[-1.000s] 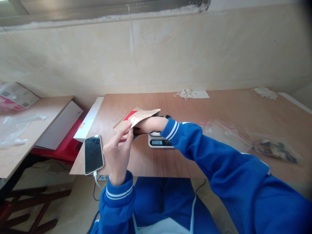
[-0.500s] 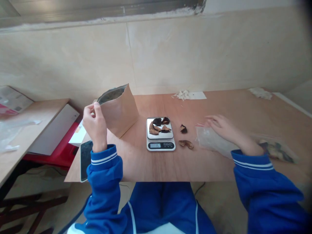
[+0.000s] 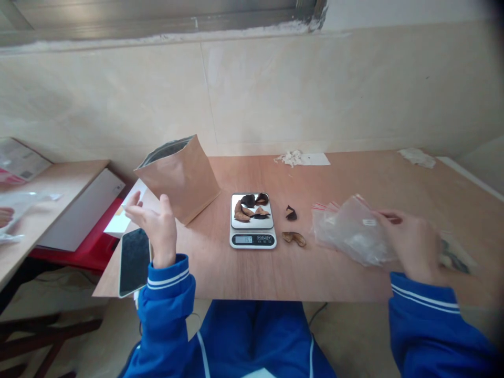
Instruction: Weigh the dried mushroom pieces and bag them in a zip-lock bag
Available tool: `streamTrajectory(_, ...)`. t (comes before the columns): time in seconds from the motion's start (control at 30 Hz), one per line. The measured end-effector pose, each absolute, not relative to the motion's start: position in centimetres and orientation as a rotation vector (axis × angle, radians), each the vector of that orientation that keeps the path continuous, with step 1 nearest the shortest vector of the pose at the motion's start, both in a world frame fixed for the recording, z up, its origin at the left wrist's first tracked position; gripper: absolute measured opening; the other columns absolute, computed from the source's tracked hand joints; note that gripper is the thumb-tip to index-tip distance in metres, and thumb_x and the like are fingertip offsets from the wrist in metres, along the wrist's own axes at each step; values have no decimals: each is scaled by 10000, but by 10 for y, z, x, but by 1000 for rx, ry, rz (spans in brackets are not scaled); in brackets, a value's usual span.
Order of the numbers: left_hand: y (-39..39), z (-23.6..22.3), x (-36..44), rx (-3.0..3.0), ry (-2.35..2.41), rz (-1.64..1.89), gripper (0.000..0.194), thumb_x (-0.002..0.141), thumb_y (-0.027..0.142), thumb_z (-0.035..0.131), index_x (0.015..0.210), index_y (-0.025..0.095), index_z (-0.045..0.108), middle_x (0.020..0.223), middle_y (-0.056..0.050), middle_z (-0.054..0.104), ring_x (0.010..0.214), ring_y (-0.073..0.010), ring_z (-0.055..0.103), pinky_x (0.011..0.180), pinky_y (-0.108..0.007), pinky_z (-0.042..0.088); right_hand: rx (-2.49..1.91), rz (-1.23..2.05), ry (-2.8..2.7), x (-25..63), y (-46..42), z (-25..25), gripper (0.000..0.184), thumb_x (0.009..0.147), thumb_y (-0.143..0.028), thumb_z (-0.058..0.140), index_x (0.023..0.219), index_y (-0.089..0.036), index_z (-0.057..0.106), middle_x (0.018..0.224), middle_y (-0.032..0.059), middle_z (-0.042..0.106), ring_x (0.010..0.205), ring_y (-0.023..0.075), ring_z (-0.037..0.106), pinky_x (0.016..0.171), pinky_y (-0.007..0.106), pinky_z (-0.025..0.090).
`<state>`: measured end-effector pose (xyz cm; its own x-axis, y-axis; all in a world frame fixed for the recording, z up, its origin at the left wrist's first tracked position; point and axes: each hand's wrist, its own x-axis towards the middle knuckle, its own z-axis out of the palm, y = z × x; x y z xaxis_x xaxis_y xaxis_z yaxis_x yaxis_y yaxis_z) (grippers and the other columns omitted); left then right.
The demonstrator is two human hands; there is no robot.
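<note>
My left hand [image 3: 155, 226] is raised with its fingers apart and holds nothing. It is near the open kraft paper pouch [image 3: 181, 181], which stands upright with a silvery lining. My right hand [image 3: 417, 244] pinches the edge of a clear zip bag [image 3: 360, 228] and lifts it partly off the table; a second clear bag lies beneath. A digital kitchen scale [image 3: 253, 239] in the middle carries several curled, dried brown and black pieces [image 3: 243, 211]. Beside it lie a dark dried piece [image 3: 291, 212] and a longer brown one [image 3: 293, 239].
A phone [image 3: 134, 262] lies at the table's front left, by a white box [image 3: 120, 223]. Behind my right hand is a bag of dried pieces [image 3: 457, 254]. White shreds [image 3: 290, 158] lie at the back. Another person's hand [image 3: 6, 215] shows at the left table.
My left hand has let go of the pouch's rim, moved down and spread its fingers. My right hand has moved right and now lifts a clear zip bag by its edge.
</note>
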<state>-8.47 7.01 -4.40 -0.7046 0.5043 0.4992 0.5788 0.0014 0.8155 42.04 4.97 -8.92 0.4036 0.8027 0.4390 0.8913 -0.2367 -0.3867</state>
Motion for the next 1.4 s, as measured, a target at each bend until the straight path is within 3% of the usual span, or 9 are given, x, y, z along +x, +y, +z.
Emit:
streamTrajectory(0.1, 48, -51, -55, -1217, -2249, -1963, 421, 801, 212, 611, 1170, 146, 420, 1318, -169, 425, 1207, -249, 474, 1042, -433, 404, -2162, -375, -1368, 405, 37, -61, 185, 761, -320, 749, 916, -223, 775, 711, 116, 699, 546, 204, 535, 520, 326, 311)
streamTrajectory(0.23, 10, -57, 0, -1580, -2309, -2331, 185, 876, 276, 554, 1033, 191, 504, 1059, -71, 569, 962, -179, 589, 863, -326, 487, -1949, -459, -1254, 364, 19, -28, 165, 779, -323, 735, 884, -203, 776, 652, 82, 679, 552, 189, 565, 549, 311, 389)
streamTrajectory(0.33, -16, -56, 33, -2278, -2253, -2448, 158, 944, 336, 476, 955, 198, 551, 947, -49, 604, 874, -162, 603, 792, -284, 487, -1793, -300, -1269, 313, 0, -14, 206, 798, -399, 702, 873, -213, 752, 659, 51, 668, 546, 185, 564, 526, 303, 411)
streamTrajectory(0.47, -36, -53, 55, -2984, -2037, -2302, 250, 962, 390, 448, 986, 191, 597, 894, -53, 642, 822, -161, 610, 783, -275, 470, -1485, 141, -1522, 231, -21, -12, 176, 840, -404, 676, 791, -236, 697, 739, 26, 675, 633, 178, 583, 626, 308, 472)
streamTrajectory(0.63, -40, -69, 51, -2502, -2215, -2574, 378, 948, 510, 422, 1015, 192, 615, 967, -60, 666, 916, -185, 614, 820, -287, 485, -1088, 653, -1602, 164, -23, -31, 146, 906, -304, 606, 813, -228, 690, 859, 43, 662, 825, 179, 642, 712, 283, 540)
streamTrajectory(0.77, -36, -78, 38, -2114, -2431, -2599, 430, 927, 566, 426, 929, 180, 615, 875, -48, 657, 829, -180, 613, 745, -282, 495, -989, 814, -1611, 151, -21, -46, 138, 922, -267, 587, 911, -227, 719, 973, 53, 668, 939, 178, 645, 851, 310, 546)
streamTrajectory(1.03, -33, -82, 28, -2407, -2382, -2308, 368, 973, 465, 391, 784, 188, 543, 694, -3, 565, 663, -136, 534, 634, -252, 410, -1095, 1148, -1408, 154, -26, -66, 209, 864, -348, 660, 1009, -207, 713, 972, 56, 728, 876, 204, 699, 796, 315, 589)
streamTrajectory(1.23, -29, -89, 22, -2631, -2269, -2157, 369, 960, 476, 410, 780, 182, 540, 646, 11, 531, 609, -128, 508, 602, -243, 385, -1139, 1236, -1358, 163, -26, -81, 237, 853, -382, 662, 964, -184, 731, 931, 58, 752, 878, 221, 714, 824, 326, 579)
streamTrajectory(1.4, -26, -91, 21, -2778, -2194, -2067, 374, 962, 465, 406, 766, 174, 537, 635, 11, 536, 605, -121, 509, 611, -230, 387, -1169, 1045, -1569, 169, -28, -84, 229, 897, -387, 598, 956, -218, 740, 911, 29, 751, 854, 209, 708, 788, 291, 563)
